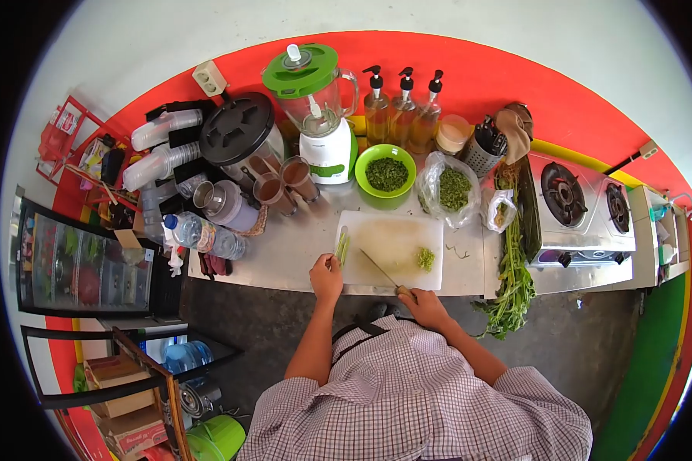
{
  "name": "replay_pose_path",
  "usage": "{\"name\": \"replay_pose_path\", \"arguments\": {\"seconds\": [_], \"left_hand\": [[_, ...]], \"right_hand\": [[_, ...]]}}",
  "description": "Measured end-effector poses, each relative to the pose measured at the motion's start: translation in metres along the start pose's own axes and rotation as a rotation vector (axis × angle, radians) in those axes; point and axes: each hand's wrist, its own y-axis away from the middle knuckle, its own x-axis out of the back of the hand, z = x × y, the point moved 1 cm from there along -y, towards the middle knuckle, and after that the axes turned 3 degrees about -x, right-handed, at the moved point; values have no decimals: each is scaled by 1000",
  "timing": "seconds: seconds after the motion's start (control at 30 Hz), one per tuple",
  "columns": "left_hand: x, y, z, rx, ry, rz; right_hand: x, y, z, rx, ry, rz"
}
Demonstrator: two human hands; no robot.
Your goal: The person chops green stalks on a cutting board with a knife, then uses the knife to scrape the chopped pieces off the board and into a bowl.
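Note:
A white cutting board (396,230) lies at the counter's front edge. My left hand (327,277) is at the board's left front corner, its fingers curled together beside thin green stalks (342,247); whether it grips them is too small to tell. My right hand (425,307) is closed around the handle of a knife (380,268), whose blade points up and left over the board. A small pile of chopped green pieces (425,259) sits on the board's right side. Behind the board are a green bowl of chopped leaves (385,196) and a plastic bag of chopped greens (441,217).
A blender (327,146), pump bottles (401,115) and brown cups (275,194) stand along the back of the counter. At left lie water bottles (206,235). Leafy stalks (507,296) hang over the front edge beside the gas stove (580,207).

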Motion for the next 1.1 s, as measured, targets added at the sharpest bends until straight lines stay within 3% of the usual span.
{"name": "replay_pose_path", "arguments": {"seconds": [0.13,0.43,0.7,0.93,1.1], "left_hand": [[0,5,0,-3,19,-10],[-8,-1,16,117,-285,-13],[-10,-4,13,-21,-186,-77],[-7,-11,17,36,-128,-68],[-3,-17,19,-83,-288,-138]], "right_hand": [[4,10,8,-27,-76,62],[4,28,52,-98,-212,180],[19,34,70,-81,-215,181],[25,52,96,-135,-248,248],[37,61,81,-239,-318,190]]}}
